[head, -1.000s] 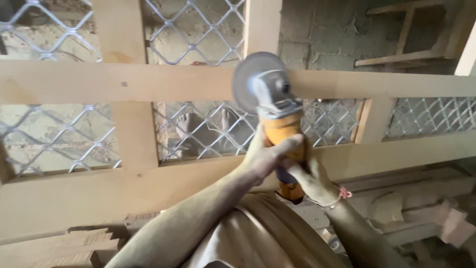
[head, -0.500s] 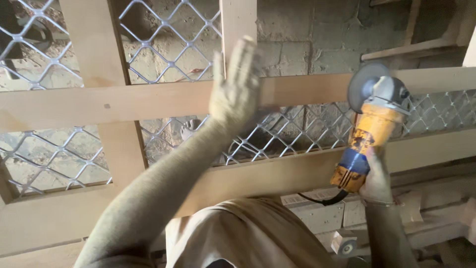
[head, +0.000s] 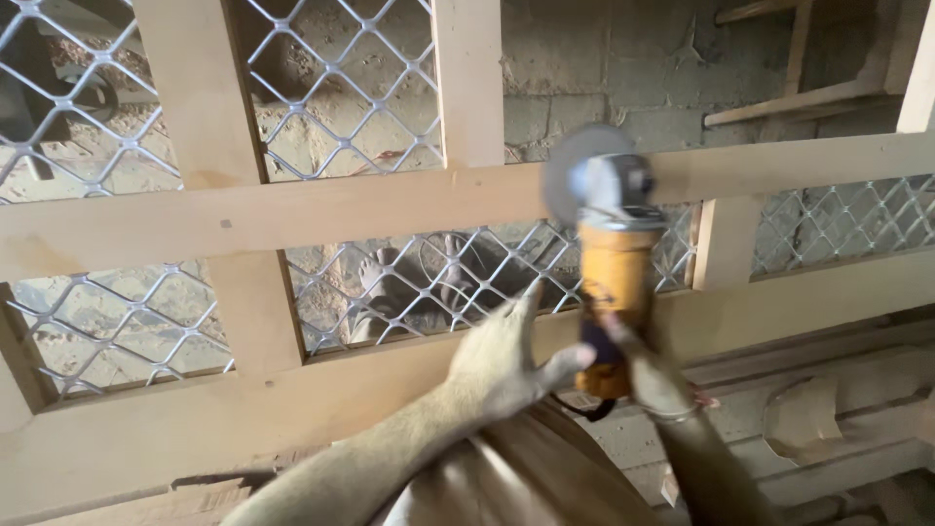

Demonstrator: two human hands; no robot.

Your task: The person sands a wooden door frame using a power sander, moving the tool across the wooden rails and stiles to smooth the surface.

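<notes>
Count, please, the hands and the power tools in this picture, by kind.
Hands: 2, the left hand open beside the tool, and the right hand gripping its handle.
Angle grinders: 1, the orange angle grinder.
Total: 3.

Angle grinder (head: 609, 268) upright at centre, in front of wooden frame (head: 321, 209), disc level with its middle rail. Right hand (head: 648, 375) around grinder's lower end; left hand (head: 506, 356) just left of it. Wire mesh (head: 341, 88) within frame; block wall (head: 604, 78) behind
</notes>
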